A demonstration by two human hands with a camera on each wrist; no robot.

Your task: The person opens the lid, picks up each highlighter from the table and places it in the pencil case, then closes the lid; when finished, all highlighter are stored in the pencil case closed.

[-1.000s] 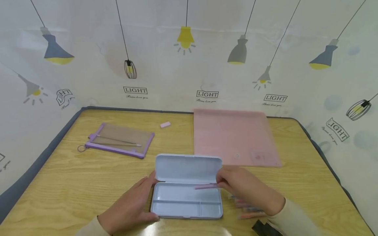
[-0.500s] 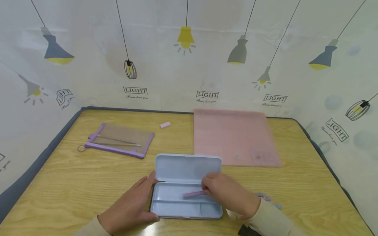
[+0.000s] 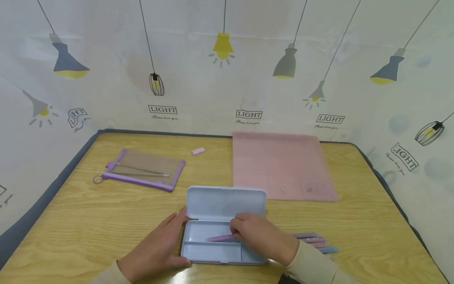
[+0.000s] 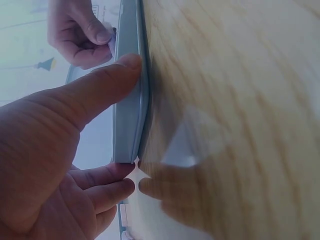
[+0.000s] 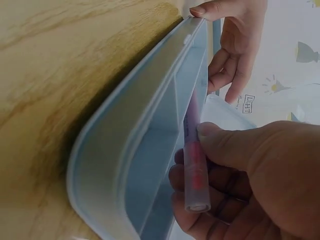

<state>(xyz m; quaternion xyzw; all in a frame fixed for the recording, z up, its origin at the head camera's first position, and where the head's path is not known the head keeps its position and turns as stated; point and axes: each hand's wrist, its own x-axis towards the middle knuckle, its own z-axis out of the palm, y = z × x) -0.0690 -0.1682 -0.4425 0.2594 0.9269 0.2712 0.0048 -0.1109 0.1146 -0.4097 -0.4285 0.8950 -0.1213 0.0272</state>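
A light blue pencil case (image 3: 211,252) lies with its lid (image 3: 213,202) raised, its tray split into one long rear compartment and two front ones. My left hand (image 3: 156,244) grips the case's left end, thumb at the front corner and fingers toward the back. Between thumb and fingers, my right hand (image 3: 264,238) pinches a slim purple-pink pen (image 3: 220,238) low over the rear compartment. In the right wrist view the pen's translucent cap end (image 5: 197,175) points toward the camera, pink showing inside. The right hand covers part of the tray's right side.
Several pastel pens (image 3: 327,249) lie right of the case, partly behind the right forearm. Beyond are a pink folder (image 3: 276,165), a small pink eraser (image 3: 198,151) and a purple-edged zip pouch (image 3: 142,167) with thin sticks inside. A black object (image 3: 288,279) shows at the bottom edge.
My right hand has carried the pen leftward and down, from the case's right edge to over the rear compartment. More of the loose pens now show. The left hand has stayed put.
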